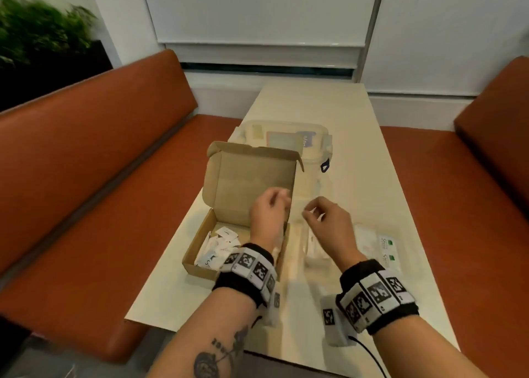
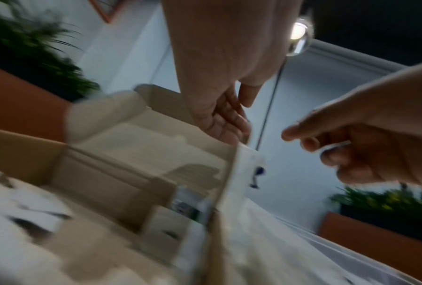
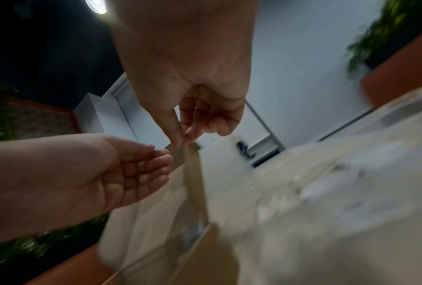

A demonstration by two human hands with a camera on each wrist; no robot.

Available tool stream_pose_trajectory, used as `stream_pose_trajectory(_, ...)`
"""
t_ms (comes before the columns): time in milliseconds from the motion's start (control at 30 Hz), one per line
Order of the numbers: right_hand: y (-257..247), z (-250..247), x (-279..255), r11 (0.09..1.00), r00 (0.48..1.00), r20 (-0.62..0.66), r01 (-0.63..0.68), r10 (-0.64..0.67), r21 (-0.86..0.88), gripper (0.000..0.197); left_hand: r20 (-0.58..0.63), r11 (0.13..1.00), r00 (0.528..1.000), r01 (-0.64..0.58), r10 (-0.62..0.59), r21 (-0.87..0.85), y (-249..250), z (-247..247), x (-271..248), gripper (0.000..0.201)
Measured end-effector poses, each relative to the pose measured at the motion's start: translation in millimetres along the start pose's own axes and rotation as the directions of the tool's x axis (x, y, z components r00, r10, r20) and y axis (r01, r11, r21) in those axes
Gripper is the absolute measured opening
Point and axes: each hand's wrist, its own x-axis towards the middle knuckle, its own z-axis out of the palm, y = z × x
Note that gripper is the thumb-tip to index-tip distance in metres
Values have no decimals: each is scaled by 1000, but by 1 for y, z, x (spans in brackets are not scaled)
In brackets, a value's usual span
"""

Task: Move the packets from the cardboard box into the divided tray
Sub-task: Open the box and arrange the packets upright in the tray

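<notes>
Left hand [image 1: 264, 210]: raised above the open cardboard box [image 1: 217, 234], fingers [image 3: 141, 164] loosely extended and apart, palm bare, holding nothing. Right hand [image 1: 326, 220]: raised just right of the left hand, apart from it, thumb and forefinger tips pressed together; the left wrist view shows a thin white strip, possibly a packet, between the curled fingers [image 2: 331, 154], too blurred to confirm. Packets [image 1: 220, 247]: white, heaped in the box bottom, below and left of the left fingers. Box lid [image 1: 252, 183]: upright, beyond the left fingers. Divided tray [image 1: 372, 248]: clear, on the bench [image 1: 357, 162] below and right of the right fingers, with white and green-printed packets [image 1: 388, 248] inside; compartments not distinguishable. Lidded plastic container [image 1: 286, 140]: beyond the box.
</notes>
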Motion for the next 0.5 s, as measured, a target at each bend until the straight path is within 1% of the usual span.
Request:
stream_pose_trajectory(67,-16,29,-10,1000,989,150,3,-3,2,4,-62,999,997,51,-51,-10,-8,-30,10,17)
stream_pose_trajectory(133,-30,59,-21,999,959,283,6,4,-35,6,-103,991,992,88,-77,101,-20,-61,17,16)
stream_pose_trajectory(200,-41,87,-28,995,921,388,-3,40,-97,15,-119,964,988,123,-97,236,-37,-91,25,16)
stream_pose_trajectory(233,-46,99,-30,991,900,432,1,58,-136,21,-118,952,987,138,-109,273,-46,-104,27,16)
stream_pose_trajectory(300,-55,120,-30,977,870,488,39,71,-211,37,-88,940,987,157,-137,301,-59,-124,32,18)
stream_pose_trajectory(400,-66,137,-25,941,831,546,97,103,-324,65,5,934,988,146,-156,326,-73,-138,38,23)
stream_pose_trajectory(433,-69,140,-24,922,809,575,118,127,-369,72,38,938,985,146,-166,316,-76,-139,40,26)
stream_pose_trajectory(500,-72,145,-21,880,760,627,169,171,-445,81,97,938,977,152,-191,312,-79,-137,43,33)
